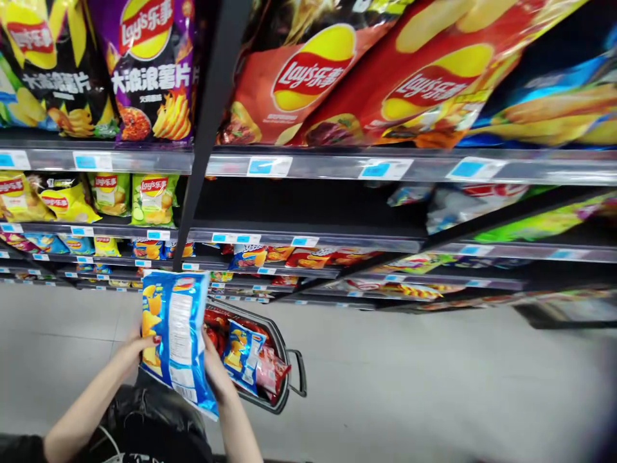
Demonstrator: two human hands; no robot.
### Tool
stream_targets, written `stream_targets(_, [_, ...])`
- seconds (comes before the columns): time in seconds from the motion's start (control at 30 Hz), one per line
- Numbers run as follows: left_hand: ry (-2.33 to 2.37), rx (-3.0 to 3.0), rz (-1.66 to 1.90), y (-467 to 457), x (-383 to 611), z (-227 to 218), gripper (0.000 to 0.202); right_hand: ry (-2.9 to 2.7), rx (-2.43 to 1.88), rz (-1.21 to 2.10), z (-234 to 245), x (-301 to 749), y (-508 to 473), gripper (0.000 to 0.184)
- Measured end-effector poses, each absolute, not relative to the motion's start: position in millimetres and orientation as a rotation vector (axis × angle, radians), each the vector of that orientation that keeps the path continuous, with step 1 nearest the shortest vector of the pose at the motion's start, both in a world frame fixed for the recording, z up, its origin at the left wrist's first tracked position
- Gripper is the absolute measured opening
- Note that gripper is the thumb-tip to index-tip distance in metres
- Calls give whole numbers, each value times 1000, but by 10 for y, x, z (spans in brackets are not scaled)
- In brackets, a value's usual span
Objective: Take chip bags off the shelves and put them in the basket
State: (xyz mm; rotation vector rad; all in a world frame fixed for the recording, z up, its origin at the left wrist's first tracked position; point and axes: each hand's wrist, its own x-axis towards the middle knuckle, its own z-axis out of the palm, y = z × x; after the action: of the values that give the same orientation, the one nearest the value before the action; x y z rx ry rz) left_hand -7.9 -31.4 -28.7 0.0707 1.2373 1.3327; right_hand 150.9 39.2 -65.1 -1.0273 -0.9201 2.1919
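Between both hands I hold up a blue bag of chips, with yellow chips pictured on its left part and a white printed panel facing me. My left hand grips its left edge, the thumb lying over the front. My right hand is closed against the opposite edge, its fingers mostly hidden behind the bag. Just to the right, partly behind the bag and my right hand, a dark shopping basket holds another blue snack bag and several red packets.
Shelves of chip bags stretch across in front of me, with a purple bag and red bags on the upper one. Price tags line the shelf edge. Grey floor extends to the right, and the basket's handle sticks out there.
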Motion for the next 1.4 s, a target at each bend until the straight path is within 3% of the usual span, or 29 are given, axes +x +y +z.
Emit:
stream_targets(0.1, [1297,303,1346,-289,-158,-34,71,-938,-940,2226,-374,1610,420,54])
stream_targets(0.23, [1442,617,1266,-335,-209,169,63,-1048,-949,2201,-37,1585,337,64])
stream_targets(0.47, [1339,600,1080,-500,-345,240,61,-816,-1191,2265,190,1404,167,54])
stream_targets(0.77, [1521,628,1049,-484,-437,221,56,-697,-1177,2413,155,1332,94,38])
stream_targets(1.2, [1524,685,1040,-500,-465,293,55,-755,-1147,2412,151,1290,114,37])
stream_targets(1.4, [1504,802,1244,-579,-417,260,74,-791,-1057,2213,92,1349,126,50])
